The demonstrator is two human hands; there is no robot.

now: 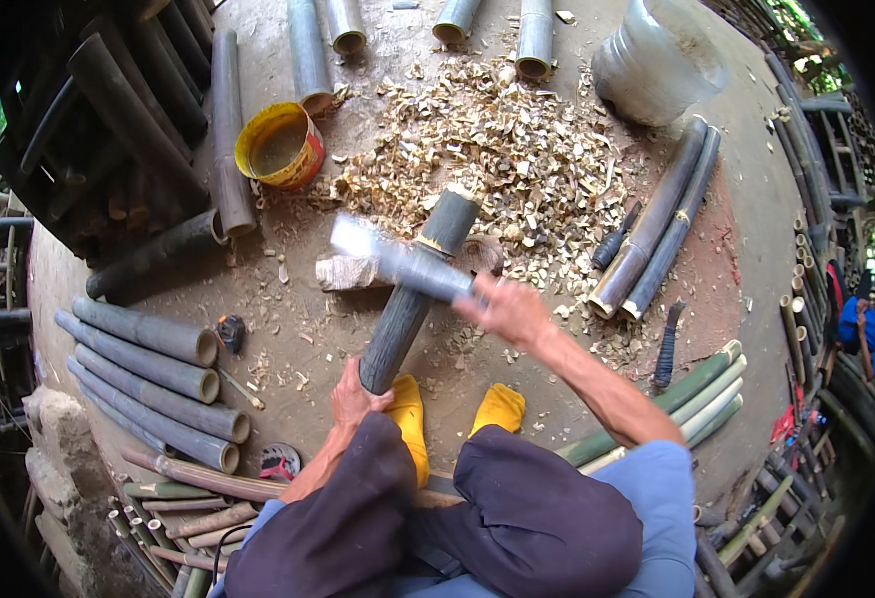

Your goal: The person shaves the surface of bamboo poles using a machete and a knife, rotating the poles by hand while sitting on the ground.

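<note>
My left hand point(354, 396) is closed around the near end of a dark bamboo section point(392, 334), which slants up and away from me. Beneath its middle lies a pale wooden block point(350, 271). Pale cut wood shows at the bamboo's far end and in a notch partway along. In my right hand point(509, 311) is a broad-bladed chopping knife point(397, 261), blurred by motion, its handle mostly hidden by the fingers. The blade crosses over the bamboo near the notch; whether they touch I cannot tell.
Wood chips point(497, 149) heap beyond the block. A yellow-red tub point(283, 149) holds murky liquid. Bamboo lengths point(158, 369) lie at left, others point(652, 224) at right. A dark-handled tool point(669, 349) rests right, and a cloudy plastic container point(652, 70) stands far right.
</note>
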